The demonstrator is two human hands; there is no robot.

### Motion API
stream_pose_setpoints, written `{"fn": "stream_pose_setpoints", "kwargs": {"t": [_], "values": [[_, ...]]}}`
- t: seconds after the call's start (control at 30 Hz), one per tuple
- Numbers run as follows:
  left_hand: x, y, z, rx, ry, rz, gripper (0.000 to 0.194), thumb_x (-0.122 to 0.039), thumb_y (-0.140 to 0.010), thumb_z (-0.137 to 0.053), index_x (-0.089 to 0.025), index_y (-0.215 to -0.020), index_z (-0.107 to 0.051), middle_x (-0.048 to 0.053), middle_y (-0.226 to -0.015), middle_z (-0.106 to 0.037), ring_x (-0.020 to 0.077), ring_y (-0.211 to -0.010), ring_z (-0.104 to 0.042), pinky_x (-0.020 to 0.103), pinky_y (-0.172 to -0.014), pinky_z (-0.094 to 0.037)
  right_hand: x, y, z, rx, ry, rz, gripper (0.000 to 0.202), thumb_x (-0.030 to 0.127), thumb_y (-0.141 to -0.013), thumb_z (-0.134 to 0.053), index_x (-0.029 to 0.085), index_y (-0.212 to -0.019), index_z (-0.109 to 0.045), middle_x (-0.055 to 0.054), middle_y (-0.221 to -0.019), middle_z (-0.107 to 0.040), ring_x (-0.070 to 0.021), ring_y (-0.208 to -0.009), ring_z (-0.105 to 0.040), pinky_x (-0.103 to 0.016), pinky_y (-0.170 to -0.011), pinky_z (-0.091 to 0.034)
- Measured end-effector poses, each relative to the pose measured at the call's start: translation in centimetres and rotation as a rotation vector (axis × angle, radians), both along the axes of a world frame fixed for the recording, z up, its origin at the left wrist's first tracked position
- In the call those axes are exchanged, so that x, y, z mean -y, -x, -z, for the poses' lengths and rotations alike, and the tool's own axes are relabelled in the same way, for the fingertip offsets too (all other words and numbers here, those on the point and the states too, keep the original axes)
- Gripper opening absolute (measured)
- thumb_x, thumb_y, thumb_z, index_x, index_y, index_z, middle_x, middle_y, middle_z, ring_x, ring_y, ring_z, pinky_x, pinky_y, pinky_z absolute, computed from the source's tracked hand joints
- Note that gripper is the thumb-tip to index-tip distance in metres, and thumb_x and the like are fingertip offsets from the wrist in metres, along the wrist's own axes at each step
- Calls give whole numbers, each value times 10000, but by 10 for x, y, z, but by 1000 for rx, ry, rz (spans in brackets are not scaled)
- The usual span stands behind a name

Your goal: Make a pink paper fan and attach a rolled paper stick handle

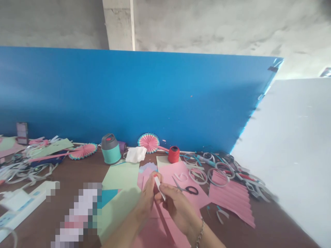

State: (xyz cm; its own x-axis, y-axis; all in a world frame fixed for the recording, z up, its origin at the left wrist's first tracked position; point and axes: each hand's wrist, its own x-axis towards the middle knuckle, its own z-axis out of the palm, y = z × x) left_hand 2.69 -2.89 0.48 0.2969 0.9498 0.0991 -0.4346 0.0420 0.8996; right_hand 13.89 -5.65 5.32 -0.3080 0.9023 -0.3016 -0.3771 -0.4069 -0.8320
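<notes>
Both hands meet over the pink paper [181, 172] at the front middle of the table. My left hand [148, 194] is closed around the upper end of a small white strip [159, 187], where a bit of red shows. The fingers of my right hand [176, 205] pinch the same strip from the right. A narrow pink strip [164, 224] runs down between my forearms. Scissors with black handles [191, 189] lie on the paper just right of my hands. Behind the hands stands a red spool of thread [173, 154].
Green paper sheets [121, 175], a teal and grey container [111, 150] and a white tissue [136, 154] are left of centre. Pink paper fans [149, 143] lean at the back. Tape rings [198, 176] and pleated pink paper [230, 194] lie right; a power strip [31, 198] lies left.
</notes>
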Motion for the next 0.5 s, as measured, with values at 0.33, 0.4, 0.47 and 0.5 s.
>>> {"fn": "stream_pose_setpoints", "kwargs": {"t": [0.33,0.4,0.47,0.5], "values": [[3,-3,-5,58,28,-3,453,-670,-830,-317,-226,-765,-375,-107,-468,-282,60,-398,-268,152,-405,-267,-1,0,4,-3,25,-2,247,370,-667,-682,159,-745,-583,-12,-629,-629,-115,-611,-497,-252,-654,-330],[4,-4,-7,84,23,28,455,-669,-835,-299,-226,-752,-366,-110,-457,-252,60,-398,-244,151,-405,-266,-1,0,5,-2,28,-1,236,368,-680,-669,159,-750,-586,-11,-635,-625,-115,-613,-492,-253,-657,-329],[5,-4,-9,86,6,21,448,-666,-823,-345,-225,-749,-367,-112,-472,-239,54,-401,-224,148,-400,-262,-2,0,5,4,30,0,211,355,-688,-651,160,-739,-589,-6,-625,-612,-115,-611,-486,-251,-649,-324],[5,-4,-10,71,2,0,432,-649,-808,-413,-223,-752,-373,-112,-490,-243,48,-405,-218,145,-397,-260,-2,0,5,5,24,-1,187,337,-690,-640,160,-729,-590,-3,-620,-605,-113,-607,-481,-247,-640,-320]]}}
